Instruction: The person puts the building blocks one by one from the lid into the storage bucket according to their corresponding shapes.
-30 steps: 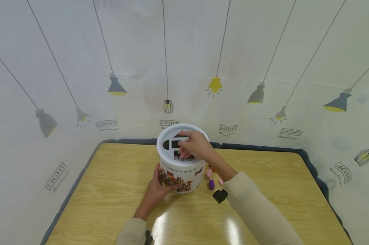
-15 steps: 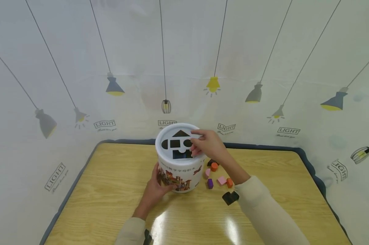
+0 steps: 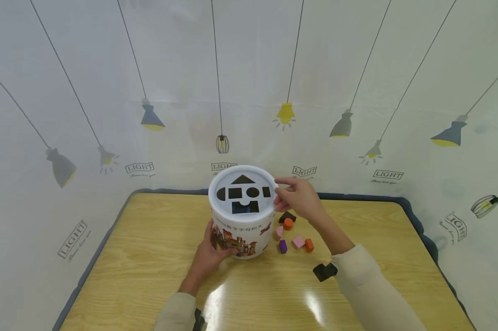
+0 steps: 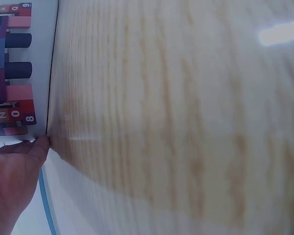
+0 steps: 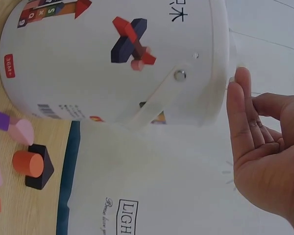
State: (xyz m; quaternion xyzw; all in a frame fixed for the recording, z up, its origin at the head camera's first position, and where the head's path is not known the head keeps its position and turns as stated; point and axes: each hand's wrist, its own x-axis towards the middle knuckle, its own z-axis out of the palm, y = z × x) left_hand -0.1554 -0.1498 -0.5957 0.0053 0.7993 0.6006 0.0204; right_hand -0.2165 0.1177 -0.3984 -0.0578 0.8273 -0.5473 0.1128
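Note:
A white bucket (image 3: 240, 239) printed with toy-block pictures stands upright on the wooden table. Its white lid (image 3: 259, 207) has cut-out holes: a triangle, a circle, rectangles, a half-round and an arch shape. My left hand (image 3: 209, 255) grips the bucket low on its left side, thumb across the front; the left wrist view shows fingertips (image 4: 41, 144) at its bottom edge. Beside the lid's right rim is my right hand (image 3: 299, 197), holding nothing. In the right wrist view its fingers (image 5: 241, 127) extend near the rim; whether they touch it I cannot tell.
Right of the bucket lie small blocks: a purple one (image 3: 283, 247), a pink square (image 3: 298, 242), an orange block (image 3: 309, 245), a pink half-round (image 3: 279, 232), an orange cylinder (image 3: 288, 224) and a black triangle (image 3: 288, 216). A lamp-patterned sheet (image 3: 253, 92) stands behind the table (image 3: 149, 248).
My right hand has drawn back rightward from over the lid's holes to beyond its rim, uncovering the holes and the blocks on the table. My left hand keeps its place on the bucket.

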